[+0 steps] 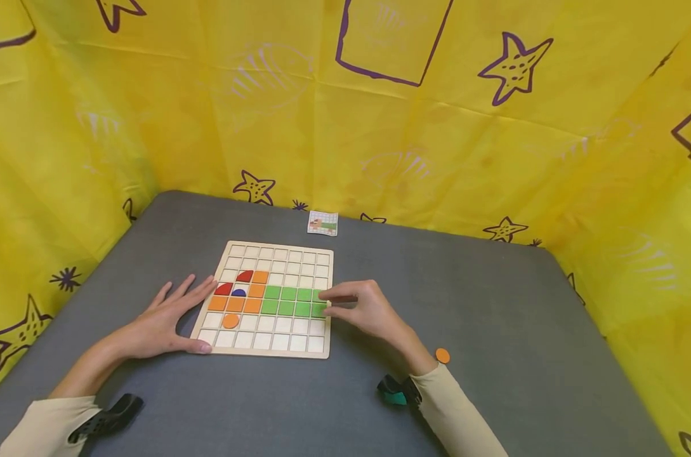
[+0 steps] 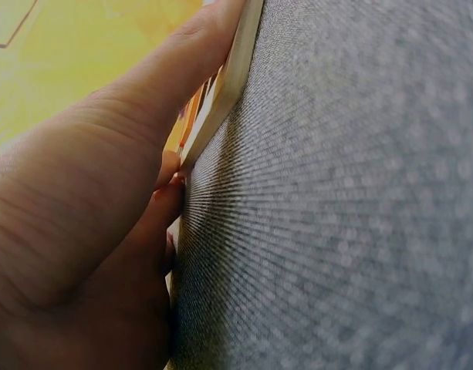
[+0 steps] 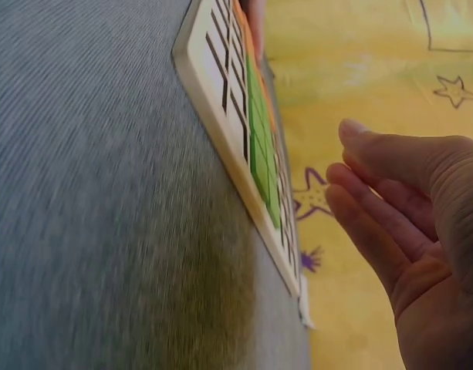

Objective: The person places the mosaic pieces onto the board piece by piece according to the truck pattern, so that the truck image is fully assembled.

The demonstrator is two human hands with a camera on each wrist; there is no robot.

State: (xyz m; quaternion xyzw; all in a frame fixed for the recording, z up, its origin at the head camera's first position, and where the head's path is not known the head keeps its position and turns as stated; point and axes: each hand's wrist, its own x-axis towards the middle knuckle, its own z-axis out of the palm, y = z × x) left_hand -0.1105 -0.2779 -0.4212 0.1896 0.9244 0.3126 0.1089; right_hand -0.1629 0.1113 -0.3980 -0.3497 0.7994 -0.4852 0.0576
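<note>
A pale wooden grid board (image 1: 327,343) lies on the grey table. Two rows of green squares (image 1: 287,308) reach its right side. Left of them are several orange squares (image 1: 235,304), red quarter-round pieces (image 1: 245,276), a blue half-round piece (image 1: 238,292) and an orange disc (image 1: 230,321). My left hand (image 1: 159,327), fingers spread, touches the board's left edge with fingertips and thumb. Beside the right ends of the green rows, my right hand (image 1: 368,311) hovers with its fingers bent and thumb apart. The right wrist view shows nothing between thumb (image 3: 398,150) and fingers.
Behind the board lies a small card (image 1: 322,223) with a printed coloured grid picture. A loose orange disc (image 1: 442,355) is on the table by the right forearm. Yellow patterned cloth (image 1: 436,127) stands along the table's back and sides. Both wrists wear dark bands.
</note>
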